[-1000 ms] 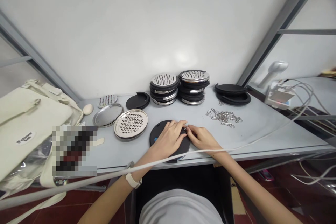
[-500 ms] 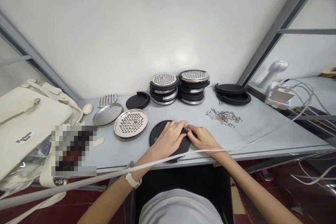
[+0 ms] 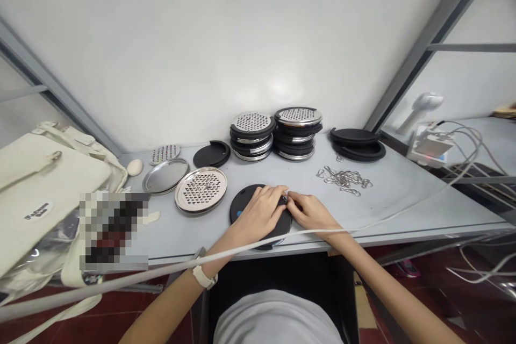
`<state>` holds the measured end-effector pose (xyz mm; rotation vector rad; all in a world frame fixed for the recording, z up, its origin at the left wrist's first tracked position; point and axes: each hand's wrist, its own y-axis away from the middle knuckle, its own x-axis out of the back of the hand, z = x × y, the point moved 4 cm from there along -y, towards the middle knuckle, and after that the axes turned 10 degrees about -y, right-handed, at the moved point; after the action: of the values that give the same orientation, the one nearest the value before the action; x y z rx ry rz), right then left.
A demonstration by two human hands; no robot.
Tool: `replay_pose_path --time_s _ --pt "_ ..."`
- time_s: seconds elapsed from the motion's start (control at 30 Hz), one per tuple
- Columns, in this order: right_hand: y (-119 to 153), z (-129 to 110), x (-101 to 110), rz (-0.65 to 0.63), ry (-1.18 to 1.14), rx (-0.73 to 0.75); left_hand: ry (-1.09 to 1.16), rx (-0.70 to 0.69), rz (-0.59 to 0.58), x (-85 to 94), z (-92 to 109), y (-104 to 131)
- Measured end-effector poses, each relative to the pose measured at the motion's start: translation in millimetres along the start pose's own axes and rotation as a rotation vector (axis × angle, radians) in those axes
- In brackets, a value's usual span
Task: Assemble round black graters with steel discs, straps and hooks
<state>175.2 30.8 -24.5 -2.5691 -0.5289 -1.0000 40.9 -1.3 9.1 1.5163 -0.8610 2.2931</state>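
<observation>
A black round grater holder [image 3: 285,224] with a blue spot lies at the table's front edge, partly covered by my hands. My left hand [image 3: 262,209] rests over it, its fingers pressing it and reaching to its upper right edge. There my right hand [image 3: 308,212] is closed in a pinch on a small metal clip [image 3: 285,199], mostly hidden between the fingertips. To the right lies a loose pile of similar metal clips [image 3: 344,178]. Left of my hands is a round metal grater plate [image 3: 201,189], its rim touching a plain metal disc [image 3: 166,176].
Two stacks of graters, one left [image 3: 252,137] and one right [image 3: 298,134], stand against the wall. Black holders [image 3: 358,145] lie at the back right, another black holder [image 3: 212,155] back left. A white cable [image 3: 314,232] crosses before my forearms. A cream bag [image 3: 52,172] sits left.
</observation>
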Motion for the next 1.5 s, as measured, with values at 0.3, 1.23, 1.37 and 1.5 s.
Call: replay_pose_path --time_s 0.3,1.23,1.37,1.5 --pt "-0.2 3.0 -1.6 -0.003 0.021 0.003 -0.022 -0.005 0.026 -1.1 0.1 -0.2" --pt "0.6 3.1 -1.8 -0.007 0.016 0.022 -0.005 -0.01 0.014 0.3 0.3 -0.2" --pt "0.4 3.3 -1.7 -0.005 0.014 0.023 -0.007 -0.013 0.014 0.7 0.3 -0.3" --pt "-0.7 3.4 -2.2 -0.007 0.016 0.021 -0.01 -0.009 0.019 0.5 0.0 -0.6"
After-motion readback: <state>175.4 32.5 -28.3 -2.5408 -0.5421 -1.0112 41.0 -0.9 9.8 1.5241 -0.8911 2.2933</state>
